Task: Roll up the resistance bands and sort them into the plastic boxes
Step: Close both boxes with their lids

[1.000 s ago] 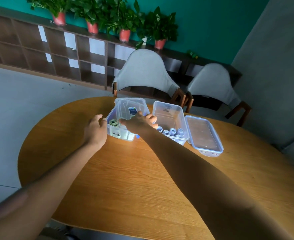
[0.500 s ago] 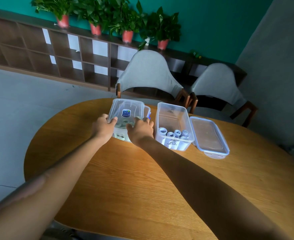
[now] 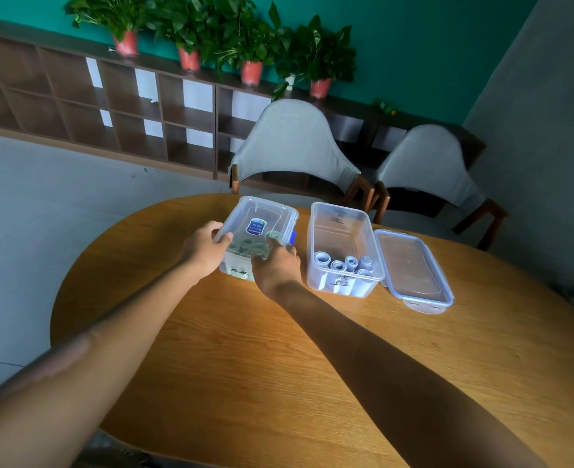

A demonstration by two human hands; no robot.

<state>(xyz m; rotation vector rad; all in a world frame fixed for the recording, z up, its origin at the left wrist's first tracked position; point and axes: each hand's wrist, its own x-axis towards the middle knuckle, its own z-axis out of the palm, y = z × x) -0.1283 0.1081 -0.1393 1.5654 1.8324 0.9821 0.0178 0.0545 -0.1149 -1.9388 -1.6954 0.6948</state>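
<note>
**Pressing the lid onto the left box**

The left plastic box [image 3: 245, 261] stands on the wooden counter [image 3: 245, 366], at its far side, and the rolled green resistance bands [image 3: 245, 246] are visible through its clear lid [image 3: 262, 217]. The lid with the blue label lies on top of the box, and a blue clip [image 3: 293, 237] shows at its right edge. The step in hand seems to be to close this box. To do it well, the lid should sit flat on the rim at all four sides before any pressing; then the push goes straight down at the near corners, and the clips are snapped one after another. If one side is higher, the clip probably will not catch, so it is better to check the far edge too.

The left hand [image 3: 204, 249] is partly open and its fingers [image 3: 223, 236] curl over the near left corner of the lid. The right hand [image 3: 275, 265] is also half open, with its fingers resting on the near right part of the lid, just beside the blue clip. Neither hand carries anything; both only touch the lid.

Just beside it to the right stands the second box [image 3: 343, 231], open, with grey rolled bands [image 3: 346, 265] at its near end. Its own lid [image 3: 413, 265] lies flat on the counter, further right, touching or almost touching the box.
</note>
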